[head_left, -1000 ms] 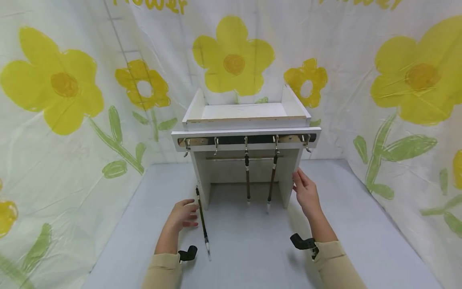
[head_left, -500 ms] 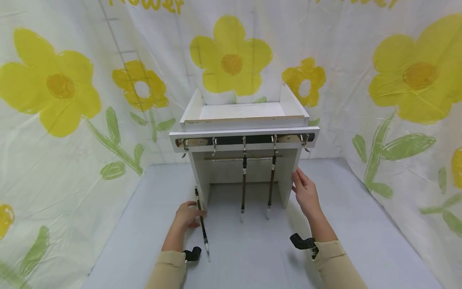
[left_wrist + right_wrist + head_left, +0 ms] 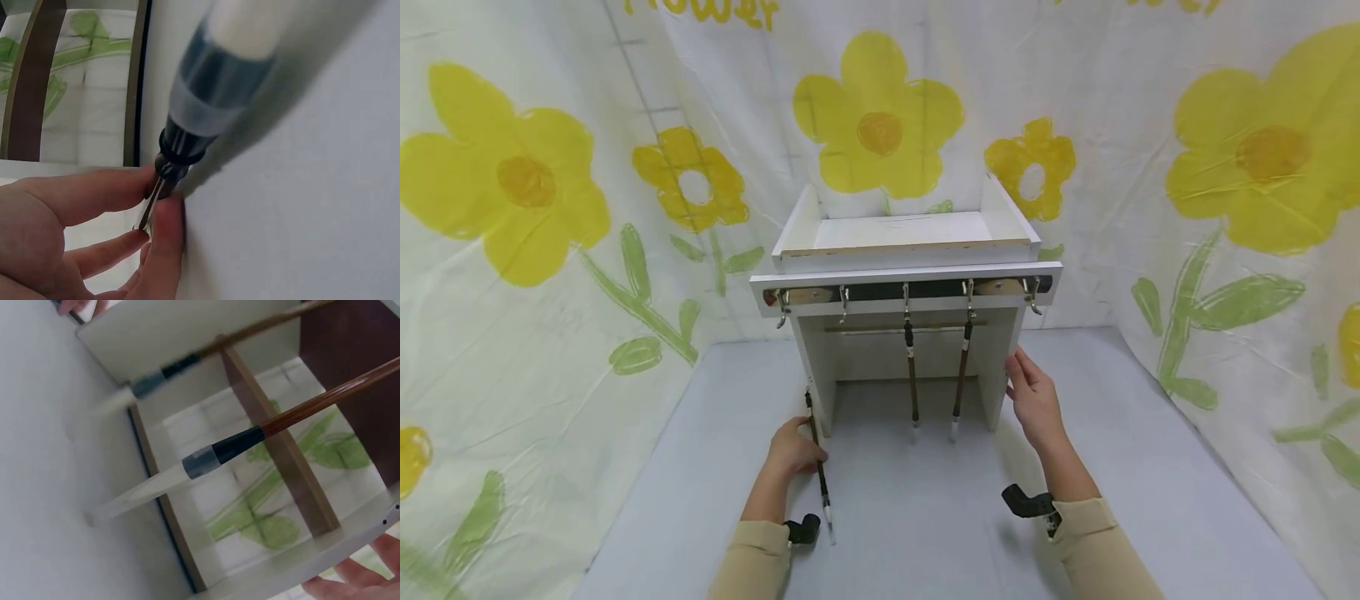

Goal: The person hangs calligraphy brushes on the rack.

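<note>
My left hand [image 3: 793, 447] pinches the dark handle of a calligraphy brush [image 3: 823, 492] beside the left panel of a white shelf rack [image 3: 906, 273]. The brush lies along the table, its pale capped tip toward me. In the left wrist view, thumb and fingers meet round the brush [image 3: 212, 81] just behind its ferrule. My right hand [image 3: 1037, 404] rests with its fingers against the outer side of the rack's right panel; its thumb is out of sight in the right wrist view. Two more brushes, one central [image 3: 912, 379] and one to the right [image 3: 961, 375], hang from hooks.
A row of metal hooks runs along the rack's front rail; the leftmost hook [image 3: 782, 307], the second hook [image 3: 844, 303] and the rightmost hook [image 3: 1034, 295] carry nothing. The rack stands on a pale table [image 3: 917, 533] before a flower-printed curtain [image 3: 880, 133].
My left hand has moved right onto the lying brush and closed its fingers on it. The hanging brushes swing slightly. My right hand stays at the panel.
</note>
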### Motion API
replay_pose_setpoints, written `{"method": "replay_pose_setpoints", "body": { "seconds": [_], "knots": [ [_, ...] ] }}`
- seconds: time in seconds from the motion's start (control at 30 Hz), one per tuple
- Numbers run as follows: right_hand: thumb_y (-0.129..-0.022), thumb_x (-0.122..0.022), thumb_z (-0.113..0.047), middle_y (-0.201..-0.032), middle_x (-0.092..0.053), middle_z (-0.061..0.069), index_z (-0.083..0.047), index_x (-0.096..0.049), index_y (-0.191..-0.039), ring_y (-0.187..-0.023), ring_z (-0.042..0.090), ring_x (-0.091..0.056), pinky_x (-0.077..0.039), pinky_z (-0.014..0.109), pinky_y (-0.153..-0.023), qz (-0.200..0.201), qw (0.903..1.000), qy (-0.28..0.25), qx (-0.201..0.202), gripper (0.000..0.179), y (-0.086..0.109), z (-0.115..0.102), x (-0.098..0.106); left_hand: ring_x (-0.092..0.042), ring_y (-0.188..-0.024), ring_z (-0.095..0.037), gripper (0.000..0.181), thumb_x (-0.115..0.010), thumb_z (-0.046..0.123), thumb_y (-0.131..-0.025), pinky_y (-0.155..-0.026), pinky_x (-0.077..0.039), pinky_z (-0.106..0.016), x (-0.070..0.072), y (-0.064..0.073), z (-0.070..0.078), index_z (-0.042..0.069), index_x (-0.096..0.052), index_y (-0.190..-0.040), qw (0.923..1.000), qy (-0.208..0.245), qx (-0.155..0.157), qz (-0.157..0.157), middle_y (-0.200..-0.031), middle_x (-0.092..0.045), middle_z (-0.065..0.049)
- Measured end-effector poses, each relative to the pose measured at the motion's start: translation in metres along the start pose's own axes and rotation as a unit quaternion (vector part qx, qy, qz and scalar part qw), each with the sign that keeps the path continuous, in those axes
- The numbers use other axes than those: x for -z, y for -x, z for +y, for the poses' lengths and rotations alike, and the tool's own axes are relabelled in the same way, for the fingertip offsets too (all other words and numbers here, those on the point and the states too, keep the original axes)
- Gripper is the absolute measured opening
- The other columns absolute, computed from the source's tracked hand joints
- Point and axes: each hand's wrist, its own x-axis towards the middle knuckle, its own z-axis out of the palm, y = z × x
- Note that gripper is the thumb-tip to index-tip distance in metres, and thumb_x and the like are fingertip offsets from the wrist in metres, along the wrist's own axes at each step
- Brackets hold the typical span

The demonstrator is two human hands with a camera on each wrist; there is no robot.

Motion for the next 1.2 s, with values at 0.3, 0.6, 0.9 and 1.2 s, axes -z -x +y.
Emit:
{"method": "replay_pose_setpoints", "body": {
  "seconds": [0.3, 0.6, 0.9, 1.2],
  "knots": [
    [-0.106, -0.044, -0.047, -0.164, -0.032, 0.004, -0.022, -0.033, -0.159, -0.148, 0.029, -0.037, -0.043, 0.045, -0.108, 0.003, 1.0000, -0.004, -0.001, 0.059, 0.002, -0.004, 0.000, -0.069, -0.064, -0.025, 0.082, -0.066, -0.010, -0.079, -0.058, -0.061, -0.034, 0.006, -0.006, -0.004, -0.004, -0.031, -0.153, 0.9991, 0.029, 0.018, -0.027, -0.125, -0.052, -0.037],
    [-0.108, -0.043, -0.041, -0.164, -0.031, 0.006, -0.021, -0.032, -0.159, -0.149, 0.030, -0.035, -0.042, 0.047, -0.110, -0.003, 0.9999, -0.015, -0.006, 0.056, -0.001, -0.002, 0.000, -0.069, -0.068, -0.024, 0.086, -0.062, -0.011, -0.084, -0.061, -0.061, -0.033, 0.011, 0.001, 0.000, -0.003, -0.018, -0.157, 0.9990, 0.043, 0.002, -0.017, -0.124, -0.050, -0.035],
    [-0.106, -0.044, -0.048, -0.164, -0.032, 0.005, -0.022, -0.032, -0.159, -0.148, 0.031, -0.036, -0.043, 0.051, -0.109, 0.001, 1.0000, 0.005, 0.000, 0.061, 0.002, -0.004, 0.001, -0.071, -0.065, -0.025, 0.086, -0.060, -0.017, -0.085, -0.062, -0.062, -0.037, 0.015, 0.008, 0.000, -0.005, -0.016, -0.158, 0.9966, 0.078, -0.015, -0.021, -0.127, -0.047, -0.039],
    [-0.108, -0.044, -0.041, -0.165, -0.030, 0.007, -0.019, -0.030, -0.160, -0.149, 0.032, -0.034, -0.039, 0.055, -0.111, -0.012, 0.9998, -0.010, -0.009, 0.058, 0.001, -0.006, 0.000, -0.072, -0.085, -0.033, 0.076, -0.061, -0.018, -0.088, -0.068, -0.063, -0.039, 0.019, 0.021, 0.007, -0.009, -0.021, -0.153, 0.9946, 0.093, -0.029, -0.034, -0.128, -0.046, -0.041]
  ]
}}
